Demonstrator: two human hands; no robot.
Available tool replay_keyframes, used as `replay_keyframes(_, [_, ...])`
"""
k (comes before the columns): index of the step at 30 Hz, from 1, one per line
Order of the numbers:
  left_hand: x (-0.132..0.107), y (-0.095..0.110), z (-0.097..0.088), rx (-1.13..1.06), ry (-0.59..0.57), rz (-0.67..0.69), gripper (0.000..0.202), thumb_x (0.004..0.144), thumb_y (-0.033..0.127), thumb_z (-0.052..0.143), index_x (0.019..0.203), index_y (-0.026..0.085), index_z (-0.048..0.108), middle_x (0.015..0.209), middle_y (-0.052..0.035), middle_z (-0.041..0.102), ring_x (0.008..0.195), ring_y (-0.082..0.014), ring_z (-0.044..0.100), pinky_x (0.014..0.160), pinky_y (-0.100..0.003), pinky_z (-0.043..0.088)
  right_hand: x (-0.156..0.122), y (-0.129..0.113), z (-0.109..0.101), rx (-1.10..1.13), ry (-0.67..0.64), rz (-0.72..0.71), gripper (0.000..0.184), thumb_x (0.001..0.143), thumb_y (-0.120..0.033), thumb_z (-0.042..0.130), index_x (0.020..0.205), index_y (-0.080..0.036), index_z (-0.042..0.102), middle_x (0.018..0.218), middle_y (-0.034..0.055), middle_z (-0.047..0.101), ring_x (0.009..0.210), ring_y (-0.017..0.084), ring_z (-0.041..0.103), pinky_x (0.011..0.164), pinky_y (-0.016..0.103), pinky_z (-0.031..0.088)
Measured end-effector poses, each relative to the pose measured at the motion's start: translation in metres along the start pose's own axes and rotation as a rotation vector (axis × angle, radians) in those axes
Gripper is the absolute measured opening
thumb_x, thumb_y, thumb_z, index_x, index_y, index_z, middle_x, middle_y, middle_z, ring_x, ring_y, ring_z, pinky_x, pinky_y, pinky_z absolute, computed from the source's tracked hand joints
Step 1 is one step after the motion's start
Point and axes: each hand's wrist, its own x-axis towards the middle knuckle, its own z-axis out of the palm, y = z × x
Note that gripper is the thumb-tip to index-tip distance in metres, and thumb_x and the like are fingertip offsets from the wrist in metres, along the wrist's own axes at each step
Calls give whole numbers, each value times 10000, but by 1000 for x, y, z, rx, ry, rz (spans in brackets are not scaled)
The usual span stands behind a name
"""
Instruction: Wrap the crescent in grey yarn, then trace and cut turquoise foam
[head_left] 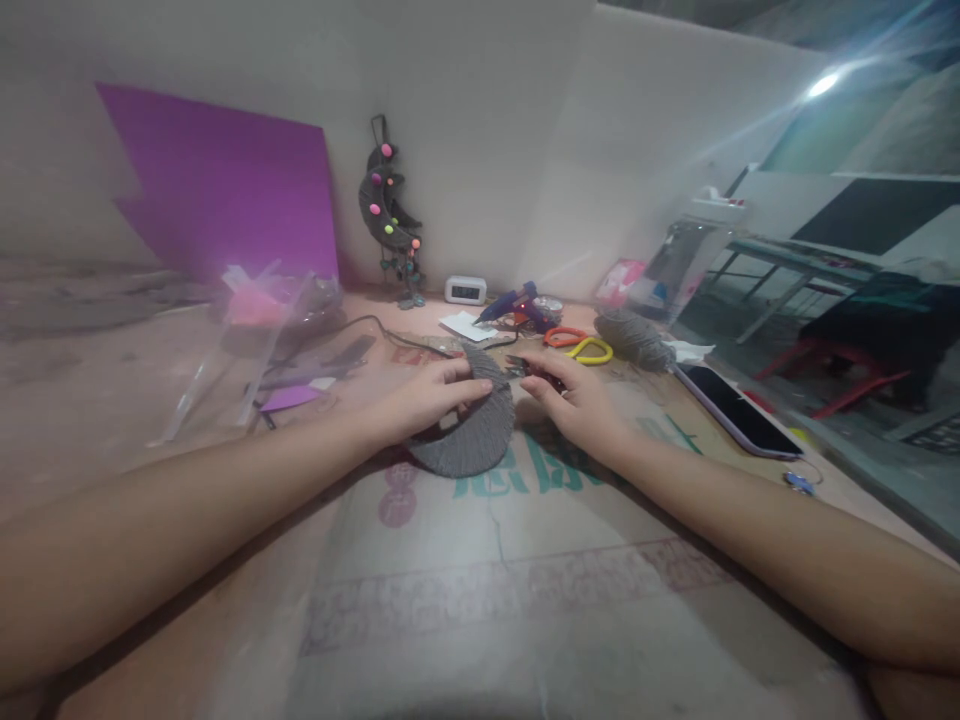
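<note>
A grey yarn-wrapped crescent shape lies on the cardboard-covered table. My left hand grips its upper edge, fingers pressed on the yarn. My right hand rests just right of the crescent's tip, fingers curled round a small dark tool that I cannot make out clearly. A ball of grey yarn sits behind the right hand.
A blue glue gun, orange and yellow scissors, a white clock and a finished moon ornament stand at the back. A phone lies at right. Plastic bags and a purple sheet occupy the left.
</note>
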Motion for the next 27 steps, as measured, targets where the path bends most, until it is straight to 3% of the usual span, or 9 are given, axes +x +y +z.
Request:
replay_keyframes(11, [-3, 0, 5, 135, 25, 80, 256, 867, 429, 589, 852, 174, 610, 621, 42, 520, 527, -107, 487, 448, -191, 361, -3, -4, -5, -225, -116, -87, 319, 1039, -383, 554, 1214, -170, 715, 863, 72, 696, 746, 203, 626, 682, 313, 473])
replay_keyframes(27, [-5, 1, 8, 115, 8, 60, 257, 859, 431, 590, 847, 175, 600, 629, 39, 511, 545, -109, 494, 454, -186, 368, -1, 2, -3, -179, -98, -117, 314, 1042, -389, 551, 1173, -211, 774, 810, 53, 685, 717, 183, 624, 662, 289, 465])
